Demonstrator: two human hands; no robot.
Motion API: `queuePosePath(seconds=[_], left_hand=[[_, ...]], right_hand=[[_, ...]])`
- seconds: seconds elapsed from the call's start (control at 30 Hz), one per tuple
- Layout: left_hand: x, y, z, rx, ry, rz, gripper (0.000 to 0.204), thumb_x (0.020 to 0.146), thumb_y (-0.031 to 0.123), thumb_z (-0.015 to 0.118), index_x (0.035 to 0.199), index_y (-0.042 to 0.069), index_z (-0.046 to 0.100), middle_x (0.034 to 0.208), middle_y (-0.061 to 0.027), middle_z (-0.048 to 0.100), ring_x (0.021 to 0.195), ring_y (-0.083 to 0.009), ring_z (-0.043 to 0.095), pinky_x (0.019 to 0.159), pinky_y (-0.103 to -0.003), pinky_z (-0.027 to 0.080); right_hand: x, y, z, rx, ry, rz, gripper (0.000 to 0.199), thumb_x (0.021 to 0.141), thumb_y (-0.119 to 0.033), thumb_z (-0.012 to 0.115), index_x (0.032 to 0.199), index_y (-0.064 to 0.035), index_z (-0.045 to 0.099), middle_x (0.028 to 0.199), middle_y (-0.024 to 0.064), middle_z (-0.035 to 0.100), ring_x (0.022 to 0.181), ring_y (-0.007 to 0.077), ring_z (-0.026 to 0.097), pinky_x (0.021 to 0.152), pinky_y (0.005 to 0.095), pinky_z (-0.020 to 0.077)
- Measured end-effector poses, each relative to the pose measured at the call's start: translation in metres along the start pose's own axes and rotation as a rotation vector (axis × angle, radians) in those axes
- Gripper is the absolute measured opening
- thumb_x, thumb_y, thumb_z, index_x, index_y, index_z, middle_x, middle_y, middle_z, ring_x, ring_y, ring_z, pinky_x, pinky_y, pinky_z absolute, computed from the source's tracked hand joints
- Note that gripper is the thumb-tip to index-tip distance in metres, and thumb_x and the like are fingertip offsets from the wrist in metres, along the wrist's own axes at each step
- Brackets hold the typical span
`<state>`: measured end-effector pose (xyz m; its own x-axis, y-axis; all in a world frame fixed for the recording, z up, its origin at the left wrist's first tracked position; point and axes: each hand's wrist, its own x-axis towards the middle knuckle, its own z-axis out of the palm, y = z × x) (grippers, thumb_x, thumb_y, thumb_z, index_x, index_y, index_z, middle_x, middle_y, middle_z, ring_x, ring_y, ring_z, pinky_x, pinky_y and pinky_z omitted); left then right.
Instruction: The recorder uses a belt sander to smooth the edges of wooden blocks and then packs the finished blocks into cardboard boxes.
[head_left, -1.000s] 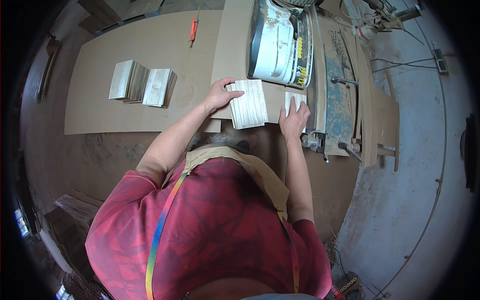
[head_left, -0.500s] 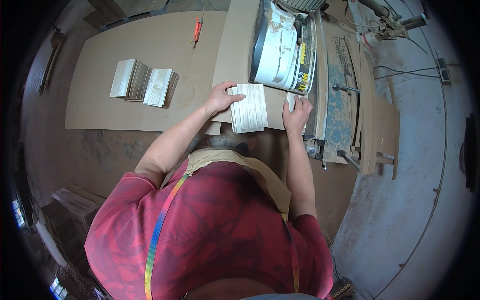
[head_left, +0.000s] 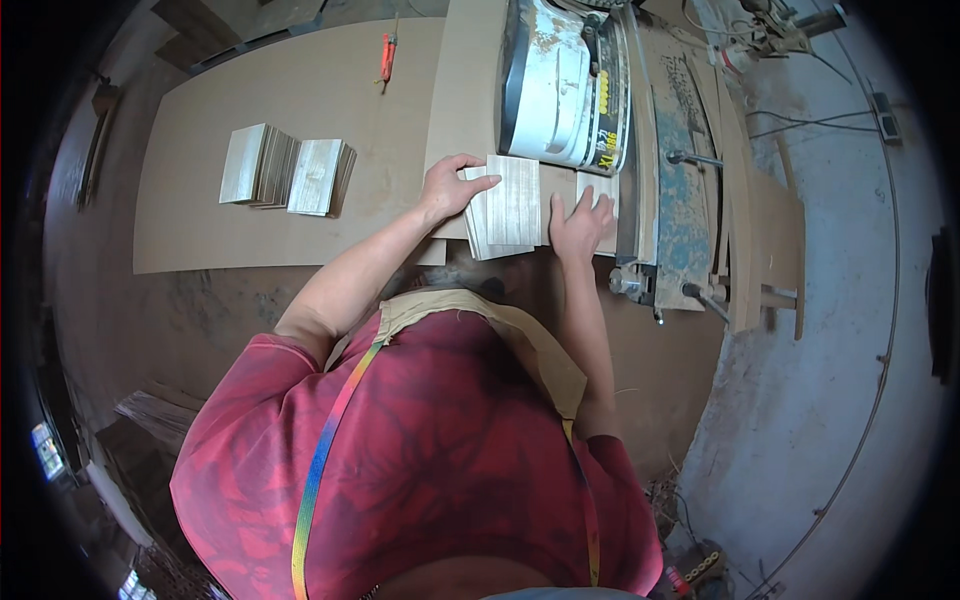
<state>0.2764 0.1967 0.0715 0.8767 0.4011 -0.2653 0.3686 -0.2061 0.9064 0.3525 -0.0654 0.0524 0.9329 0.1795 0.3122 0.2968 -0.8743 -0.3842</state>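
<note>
My left hand (head_left: 450,188) grips a stack of thin, pale wooden boards (head_left: 514,205) by its left side, thumb on top. The uppermost boards sit shifted to the right over the lower ones, which fan out at the left. To the right of the stack, my right hand (head_left: 580,228) has its fingers spread over another pale board (head_left: 598,184), partly hidden by the hand. That board lies flat beside the machine's edge, just below a white machine housing (head_left: 550,90).
Two stacks of similar boards, one larger (head_left: 262,165) and one smaller (head_left: 320,177), stand on the brown worktop (head_left: 190,235) at the left. A red-handled tool (head_left: 387,60) lies farther back. Metal handles (head_left: 695,160) stick out on the right, near a wall (head_left: 830,300).
The top boards of the stack have slid to the right and away from me. My right hand has moved a little left and its fingers have spread; more of its board shows.
</note>
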Motion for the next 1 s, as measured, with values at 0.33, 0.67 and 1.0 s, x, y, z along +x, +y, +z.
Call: queuePosePath(seconds=[0.33, 0.67, 1.0], left_hand=[[0.007, 0.009, 0.023, -0.04, -0.017, 0.103, 0.048, 0.087, 0.031, 0.093, 0.125, 0.005, 0.08, 0.11, -0.0133, 0.076, 0.095, -0.0241, 0.073, 0.089, -0.035, 0.06], [-0.006, 0.028, 0.016, -0.25, -0.177, -0.065, 0.046, 0.089, 0.014, 0.091, 0.131, 0.003, 0.077, 0.094, -0.0076, 0.072, 0.077, -0.0166, 0.066, 0.077, -0.028, 0.058], [-0.008, 0.002, 0.004, -0.282, -0.041, -0.056, 0.034, 0.091, 0.013, 0.091, 0.12, 0.001, 0.076, 0.09, -0.0045, 0.069, 0.075, -0.0116, 0.062, 0.069, -0.026, 0.053]], right_hand=[[-0.042, -0.072, -0.043, 0.234, -0.224, -0.119, 0.078, 0.087, -0.04, 0.086, 0.144, 0.0085, 0.063, 0.143, 0.0359, 0.058, 0.126, 0.0504, 0.058, 0.109, 0.0532, 0.0532], [-0.054, 0.03, -0.088, 0.002, -0.015, 0.031, 0.064, 0.086, -0.029, 0.086, 0.136, 0.0075, 0.069, 0.142, 0.032, 0.06, 0.127, 0.0499, 0.057, 0.109, 0.0527, 0.0537], [0.002, 0.058, 0.019, -0.059, 0.165, -0.22, 0.052, 0.092, -0.021, 0.079, 0.134, 0.0071, 0.069, 0.141, 0.0284, 0.062, 0.126, 0.0464, 0.058, 0.107, 0.0534, 0.054]])
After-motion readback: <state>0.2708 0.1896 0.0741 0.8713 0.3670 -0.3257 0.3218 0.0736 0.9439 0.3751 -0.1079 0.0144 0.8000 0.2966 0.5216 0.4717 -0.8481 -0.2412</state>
